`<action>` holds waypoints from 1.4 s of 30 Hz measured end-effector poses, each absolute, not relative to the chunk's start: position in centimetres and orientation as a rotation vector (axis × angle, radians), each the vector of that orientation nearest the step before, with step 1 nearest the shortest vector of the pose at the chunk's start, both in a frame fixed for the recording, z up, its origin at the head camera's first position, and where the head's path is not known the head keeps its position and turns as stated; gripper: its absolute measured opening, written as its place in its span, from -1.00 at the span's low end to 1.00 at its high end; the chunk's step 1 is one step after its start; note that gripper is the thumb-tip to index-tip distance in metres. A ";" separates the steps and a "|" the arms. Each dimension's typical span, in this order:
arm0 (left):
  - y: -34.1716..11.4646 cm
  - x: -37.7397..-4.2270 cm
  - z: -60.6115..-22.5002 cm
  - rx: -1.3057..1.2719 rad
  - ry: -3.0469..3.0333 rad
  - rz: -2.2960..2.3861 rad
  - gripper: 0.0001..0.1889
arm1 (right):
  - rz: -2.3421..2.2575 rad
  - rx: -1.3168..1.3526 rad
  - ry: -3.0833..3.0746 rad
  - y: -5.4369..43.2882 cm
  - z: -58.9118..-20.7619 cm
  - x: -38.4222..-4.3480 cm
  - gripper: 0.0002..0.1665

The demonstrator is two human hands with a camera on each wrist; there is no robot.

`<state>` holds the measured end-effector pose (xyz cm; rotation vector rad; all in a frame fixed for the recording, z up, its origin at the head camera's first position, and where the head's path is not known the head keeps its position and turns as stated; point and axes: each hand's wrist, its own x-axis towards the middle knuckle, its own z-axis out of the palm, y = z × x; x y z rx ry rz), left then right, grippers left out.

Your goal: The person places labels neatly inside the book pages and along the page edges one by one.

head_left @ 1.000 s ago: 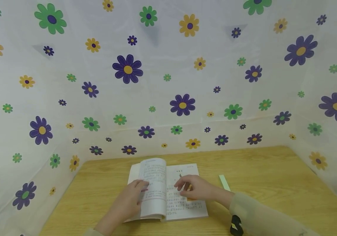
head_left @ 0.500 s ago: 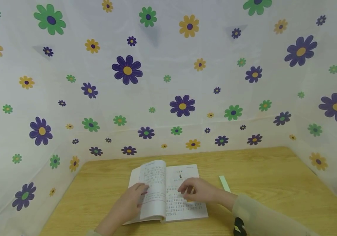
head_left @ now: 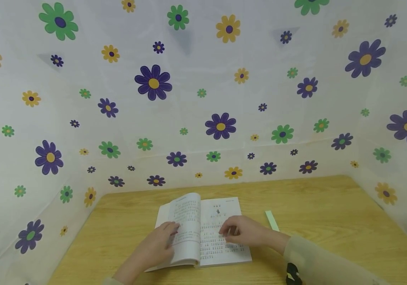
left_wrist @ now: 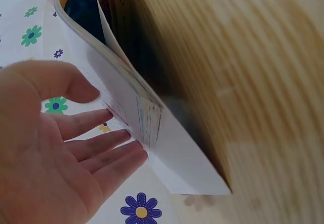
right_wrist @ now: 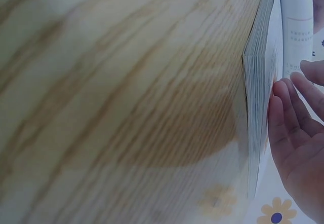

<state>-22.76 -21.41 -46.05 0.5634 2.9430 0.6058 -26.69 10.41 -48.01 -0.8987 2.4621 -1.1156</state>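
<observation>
An open book (head_left: 217, 257) with printed text lies on the wooden table, its left pages (head_left: 185, 251) curving up from the spine. My left hand (head_left: 153, 245) rests against those left pages. In the left wrist view its fingertips touch the paper, the fingers lightly bent and the thumb (left_wrist: 81, 87) apart from them. Over the right page my right hand (head_left: 244, 231) bends its fingers loosely, holding nothing I can see. Its fingers (right_wrist: 283, 112) lie at the page surface in the right wrist view. Part of the right page's text is hidden beneath that hand.
A pale green strip (head_left: 271, 220) lies on the table (head_left: 317, 213), right of the book and beyond the right forearm. White cloth (head_left: 260, 91) with printed flowers encloses the back and sides. A black item (head_left: 292, 274) sits at the right wrist.
My right hand has shifted slightly right and toward me across the right page, covering an orange patch seen earlier. My left hand has slid slightly down the left pages. The book stays open.
</observation>
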 end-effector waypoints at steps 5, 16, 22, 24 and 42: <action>-21.6 -22.6 -45.9 0.525 2.895 0.684 -0.38 | -1.106 -0.922 2.465 10.5 -48.1 -26.6 -0.85; -21.6 -22.8 -45.9 0.467 2.914 0.630 -0.22 | -0.984 -0.977 2.527 10.5 -48.0 -26.3 -0.84; -21.4 -23.0 -46.1 0.458 2.943 0.611 -0.21 | -0.890 -1.020 2.558 10.7 -48.1 -26.2 -0.78; -21.4 -23.0 -46.3 0.471 2.964 0.600 -0.21 | -0.853 -1.042 2.566 10.7 -48.1 -26.1 -0.76; -21.3 -22.9 -46.8 0.514 2.974 0.643 -0.19 | -0.649 -1.134 2.607 11.2 -47.5 -25.1 -0.59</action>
